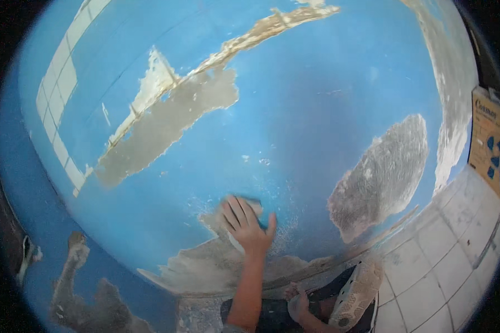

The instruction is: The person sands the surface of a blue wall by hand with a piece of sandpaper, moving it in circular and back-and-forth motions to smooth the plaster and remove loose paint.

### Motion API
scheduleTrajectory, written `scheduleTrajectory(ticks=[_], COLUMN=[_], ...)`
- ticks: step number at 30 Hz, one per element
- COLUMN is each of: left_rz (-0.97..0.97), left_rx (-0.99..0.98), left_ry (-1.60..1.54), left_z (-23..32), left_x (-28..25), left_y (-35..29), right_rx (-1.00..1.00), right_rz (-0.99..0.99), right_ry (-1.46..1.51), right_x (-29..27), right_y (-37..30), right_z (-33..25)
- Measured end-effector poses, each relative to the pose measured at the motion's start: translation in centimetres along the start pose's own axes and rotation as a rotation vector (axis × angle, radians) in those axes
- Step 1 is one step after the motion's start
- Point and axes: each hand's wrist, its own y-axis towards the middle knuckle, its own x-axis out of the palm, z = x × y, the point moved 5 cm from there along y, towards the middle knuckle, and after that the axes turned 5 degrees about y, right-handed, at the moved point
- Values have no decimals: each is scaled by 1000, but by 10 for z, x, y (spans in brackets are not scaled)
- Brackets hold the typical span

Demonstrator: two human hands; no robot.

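L hand (248, 225) at wall (311, 144); shoe (356, 294) btm R, box (486, 136) far R.

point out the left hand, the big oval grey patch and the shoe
Left hand (251, 233): head view, back of the hand
Oval grey patch (381, 178): head view, near its middle
Shoe (358, 294): head view, light patterned surface

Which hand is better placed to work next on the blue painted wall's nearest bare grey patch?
Probably the left hand, lying at the upper end of the bare grey patch. The right hand is lower, near the beige perforated shoe, apparently off the wall.
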Motion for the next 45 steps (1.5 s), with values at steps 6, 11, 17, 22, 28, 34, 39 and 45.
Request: scheduleTrajectory(ticks=[6, 11, 17, 22, 28, 34, 39, 45], left_rz=[177, 375, 38, 120, 521, -135, -495, -621], left_rx=[1, -39, -39, -14, -143, -24, 15, -65], left_ry=[20, 19, 24, 29, 103, 206, -136, -464], left_z=[-18, -34, 8, 1, -55, 8, 16, -2], left_x=[-56, -84, -1, -11, -47, -12, -17, -22], left_y=[135, 205, -23, -8, 148, -62, -131, -146], right_rx=[-37, 27, -32, 79, -45, -188, -270, -389], right_rz=[-129, -2, 159, -12, -14, -33, -29, -77], right_ry=[13, 20, 173, 184, 53, -68, -193, -471], right_x=[-7, 2, -10, -52, -14, 5, 21, 62], right_y=[3, 3, 19, 66, 70, 55, 41, 2], right_z=[-13, -9, -1, -8, -57, -93, -91, -82])
